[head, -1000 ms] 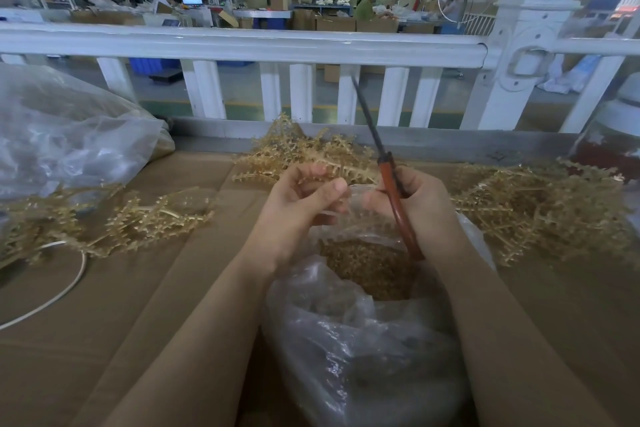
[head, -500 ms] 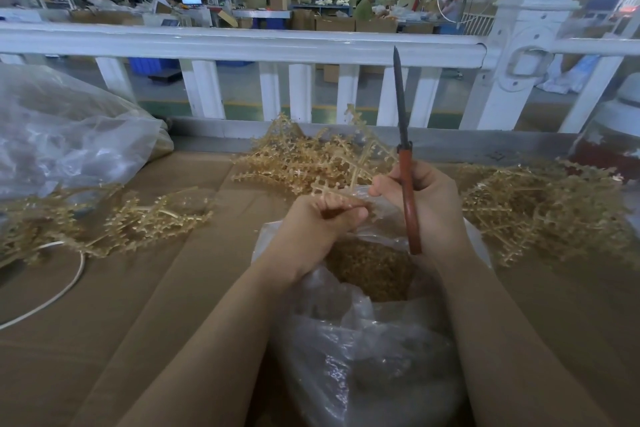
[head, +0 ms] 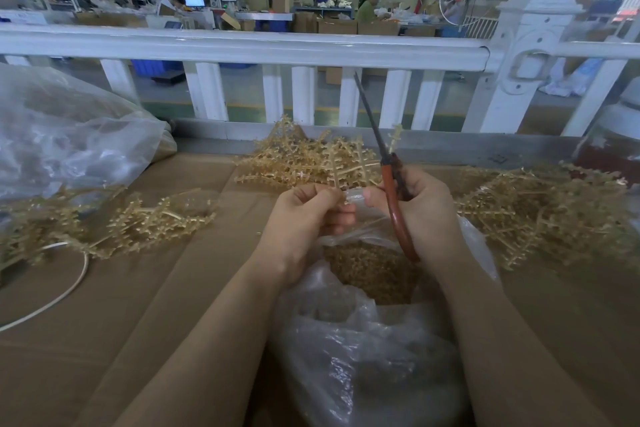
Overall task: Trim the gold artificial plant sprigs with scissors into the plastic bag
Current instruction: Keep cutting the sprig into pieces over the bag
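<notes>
The scissors (head: 391, 180) have reddish-brown handles and dark blades that point up and away, leaning left. Gold sprigs lie in piles: one (head: 311, 159) behind the bag, one (head: 540, 211) to the right, one (head: 114, 225) to the left. The clear plastic bag (head: 363, 357) stands open, with gold trimmings (head: 367, 270) inside.

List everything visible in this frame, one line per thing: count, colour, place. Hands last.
plastic bag: one, clear, centre foreground, open, gold trimmings inside
sprig: one, gold, held above the bag mouth
scissors: one pair, red handles, dark blades pointing up
sprig piles: three, gold, left, centre back, right
large bag: one, clear, far left
cord: one, white, lower left
cardboard: brown, covering the work surface
railing: one, white, behind
left hand: pinches the sprig
right hand: grips the scissors
</notes>
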{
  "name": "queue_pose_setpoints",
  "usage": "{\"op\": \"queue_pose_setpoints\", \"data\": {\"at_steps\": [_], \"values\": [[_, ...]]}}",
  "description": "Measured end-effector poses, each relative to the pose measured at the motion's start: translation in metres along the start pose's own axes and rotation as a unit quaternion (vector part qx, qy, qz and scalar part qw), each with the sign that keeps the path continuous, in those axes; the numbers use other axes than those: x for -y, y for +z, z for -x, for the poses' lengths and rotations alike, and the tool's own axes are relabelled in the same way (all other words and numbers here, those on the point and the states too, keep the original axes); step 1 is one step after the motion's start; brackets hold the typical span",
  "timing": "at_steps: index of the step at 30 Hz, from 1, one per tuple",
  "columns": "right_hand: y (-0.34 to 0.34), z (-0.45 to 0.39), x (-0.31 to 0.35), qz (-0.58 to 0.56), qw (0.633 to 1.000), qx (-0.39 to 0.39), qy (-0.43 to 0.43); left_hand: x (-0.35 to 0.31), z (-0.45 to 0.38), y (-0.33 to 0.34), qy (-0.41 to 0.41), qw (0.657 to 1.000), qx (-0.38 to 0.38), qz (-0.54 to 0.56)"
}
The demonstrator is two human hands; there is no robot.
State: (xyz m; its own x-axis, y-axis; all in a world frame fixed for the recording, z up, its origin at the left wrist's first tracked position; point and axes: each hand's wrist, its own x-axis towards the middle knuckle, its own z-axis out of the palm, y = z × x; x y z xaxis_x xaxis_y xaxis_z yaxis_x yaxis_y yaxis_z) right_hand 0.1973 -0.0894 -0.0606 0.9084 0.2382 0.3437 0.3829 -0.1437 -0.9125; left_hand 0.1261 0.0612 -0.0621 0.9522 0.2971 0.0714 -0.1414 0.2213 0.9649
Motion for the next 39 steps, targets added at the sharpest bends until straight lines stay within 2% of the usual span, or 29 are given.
{"op": "queue_pose_setpoints", "data": {"at_steps": [7,11,17,23,27,32,39], "values": [[-0.001,0.000,-0.003,0.053,0.997,0.053,-0.008,-0.003,0.000,-0.002,-0.012,0.999,-0.011,0.051],[-0.001,0.000,-0.007,0.128,0.987,0.095,-0.008,-0.005,-0.002,-0.004,-0.017,0.996,-0.030,0.078],[-0.008,0.001,-0.007,0.289,0.949,0.121,-0.017,-0.004,-0.005,-0.006,0.004,0.993,-0.082,0.086],[-0.007,0.005,0.003,0.342,0.928,0.136,-0.057,-0.005,-0.007,-0.009,0.023,0.992,-0.084,0.095],[-0.007,0.005,-0.001,0.334,0.931,0.136,-0.050,-0.006,-0.008,-0.014,0.045,0.993,-0.083,0.073],[-0.005,0.004,-0.006,0.343,0.927,0.138,-0.063,-0.009,-0.007,-0.019,0.086,0.992,-0.092,-0.017],[-0.003,0.002,-0.010,0.338,0.933,0.100,-0.076,-0.010,-0.008,-0.024,0.132,0.985,-0.064,-0.086]]}}
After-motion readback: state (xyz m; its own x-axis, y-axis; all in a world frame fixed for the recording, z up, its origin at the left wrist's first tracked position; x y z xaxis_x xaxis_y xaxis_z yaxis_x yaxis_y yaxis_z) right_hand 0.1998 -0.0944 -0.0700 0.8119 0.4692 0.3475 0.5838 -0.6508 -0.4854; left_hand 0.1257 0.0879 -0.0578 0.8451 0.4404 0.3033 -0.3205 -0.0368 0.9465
